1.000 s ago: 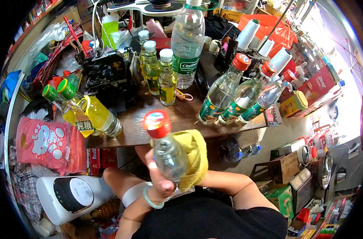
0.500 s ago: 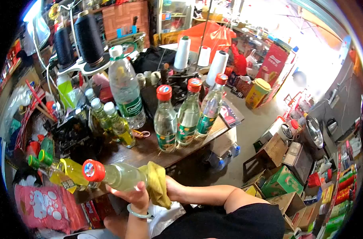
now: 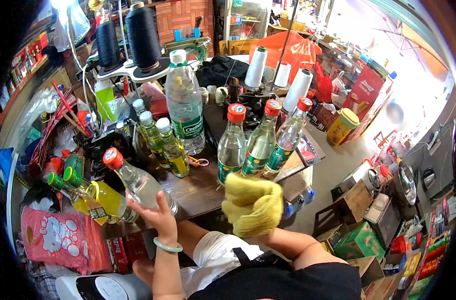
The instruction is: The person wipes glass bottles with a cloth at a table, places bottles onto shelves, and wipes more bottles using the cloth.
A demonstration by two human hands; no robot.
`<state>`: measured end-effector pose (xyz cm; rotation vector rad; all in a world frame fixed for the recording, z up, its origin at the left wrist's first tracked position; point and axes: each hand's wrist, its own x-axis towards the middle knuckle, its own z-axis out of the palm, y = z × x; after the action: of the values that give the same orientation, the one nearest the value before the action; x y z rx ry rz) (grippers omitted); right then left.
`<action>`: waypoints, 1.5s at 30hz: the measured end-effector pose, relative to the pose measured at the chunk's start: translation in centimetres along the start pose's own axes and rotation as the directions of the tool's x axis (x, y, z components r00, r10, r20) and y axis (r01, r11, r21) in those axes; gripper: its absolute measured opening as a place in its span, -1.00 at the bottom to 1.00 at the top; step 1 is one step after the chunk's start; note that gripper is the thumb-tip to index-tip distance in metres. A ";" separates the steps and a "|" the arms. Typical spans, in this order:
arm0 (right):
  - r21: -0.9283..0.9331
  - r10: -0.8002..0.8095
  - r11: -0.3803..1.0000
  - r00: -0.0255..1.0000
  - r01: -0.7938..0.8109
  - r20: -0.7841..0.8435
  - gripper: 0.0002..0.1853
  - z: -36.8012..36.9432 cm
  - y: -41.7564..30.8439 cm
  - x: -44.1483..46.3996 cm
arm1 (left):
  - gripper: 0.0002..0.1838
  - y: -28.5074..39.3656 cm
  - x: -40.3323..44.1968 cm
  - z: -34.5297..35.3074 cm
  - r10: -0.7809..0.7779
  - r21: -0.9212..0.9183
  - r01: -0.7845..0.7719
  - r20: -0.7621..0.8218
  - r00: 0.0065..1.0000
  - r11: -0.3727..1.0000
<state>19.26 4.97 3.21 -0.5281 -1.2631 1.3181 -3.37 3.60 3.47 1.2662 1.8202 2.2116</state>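
Observation:
My left hand [image 3: 158, 218] is wrapped around the lower part of a clear glass bottle [image 3: 139, 184] with a red cap, its thumb pointing up. The bottle leans to the left, and its base is close to the table edge. A folded yellow cloth [image 3: 253, 204] is in my right hand, covering the fingers, apart from the bottle. Behind the cloth stand several similar bottles, among them a red-capped bottle with a green label [image 3: 232, 145]. Left of my left hand are green-capped bottles of yellow liquid [image 3: 105, 200].
On the wooden table [image 3: 195, 192] stand a large plastic water bottle [image 3: 185, 107], white-capped small bottles [image 3: 175, 155] and pink-handled scissors [image 3: 198, 161]. Thread cones [image 3: 142, 40] rise at the back left. A pink bag [image 3: 58, 237] sits at lower left, and boxes [image 3: 360, 242] at right.
My right hand has moved the yellow cloth away from the bottle, up and to the right. My left hand still grips the bottle, now more upright. The view has shifted.

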 end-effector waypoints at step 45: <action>0.320 0.062 0.932 0.946 -0.168 0.318 -0.39 2.2 -5.6 7.5 | -0.06 7.1 -5.4 -0.7 0.149 -0.056 -0.143 0.583 0.799 0.988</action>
<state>17.97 9.50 11.53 -0.1553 -1.2210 1.7291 3.12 -1.83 6.28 1.8740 1.4969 1.5926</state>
